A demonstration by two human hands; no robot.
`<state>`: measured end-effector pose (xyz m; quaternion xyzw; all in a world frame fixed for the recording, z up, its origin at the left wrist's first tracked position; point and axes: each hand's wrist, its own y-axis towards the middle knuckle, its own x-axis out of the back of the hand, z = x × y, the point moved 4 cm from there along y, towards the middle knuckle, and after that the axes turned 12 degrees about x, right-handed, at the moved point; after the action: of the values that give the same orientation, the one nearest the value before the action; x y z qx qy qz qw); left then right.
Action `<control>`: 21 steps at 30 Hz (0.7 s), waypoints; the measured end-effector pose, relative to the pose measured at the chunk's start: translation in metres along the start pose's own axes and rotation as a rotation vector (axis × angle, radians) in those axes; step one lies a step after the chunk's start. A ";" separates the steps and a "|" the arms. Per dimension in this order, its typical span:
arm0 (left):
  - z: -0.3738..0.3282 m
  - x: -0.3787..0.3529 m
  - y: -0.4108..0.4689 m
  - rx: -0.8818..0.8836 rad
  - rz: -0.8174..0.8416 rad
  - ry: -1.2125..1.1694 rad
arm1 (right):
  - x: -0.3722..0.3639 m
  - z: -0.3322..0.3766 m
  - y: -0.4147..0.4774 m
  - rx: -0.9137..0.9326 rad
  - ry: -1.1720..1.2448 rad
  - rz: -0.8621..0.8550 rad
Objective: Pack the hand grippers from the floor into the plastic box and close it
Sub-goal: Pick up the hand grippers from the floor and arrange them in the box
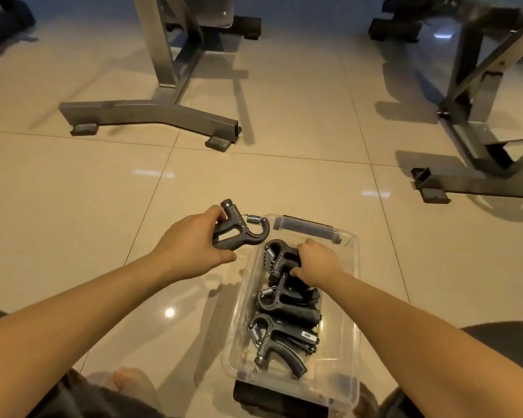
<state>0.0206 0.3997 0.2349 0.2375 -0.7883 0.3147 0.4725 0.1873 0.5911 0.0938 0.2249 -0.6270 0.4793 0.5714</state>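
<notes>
Tiled floor [73, 206]; left hand [191, 245] grips black steel-sprung gripper [242, 233], right hand [317, 260] grips boxed gripper [277, 251].

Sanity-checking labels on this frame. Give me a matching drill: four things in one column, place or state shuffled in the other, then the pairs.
Things
1. left hand
2. right hand
3. plastic box
4. grey metal frame

Place or state
a. stands on the floor beyond the box
b. grips a hand gripper outside the box
c. open-topped, with stacked grippers inside
d. reaches into the box, fingers curled on a packed gripper

Pairs: 1-b, 2-d, 3-c, 4-a
</notes>
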 end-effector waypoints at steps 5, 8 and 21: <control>-0.002 -0.011 0.012 -0.025 0.041 0.003 | -0.011 -0.001 0.003 0.005 0.001 0.023; -0.006 -0.018 0.013 -0.056 0.056 0.004 | -0.012 -0.002 0.003 0.009 0.016 0.026; -0.008 -0.018 0.014 0.008 -0.003 -0.158 | 0.075 0.028 -0.032 -0.076 0.996 -0.295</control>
<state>0.0237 0.4167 0.2182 0.2647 -0.8215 0.2974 0.4082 0.1817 0.5729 0.1780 0.0347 -0.2579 0.4197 0.8696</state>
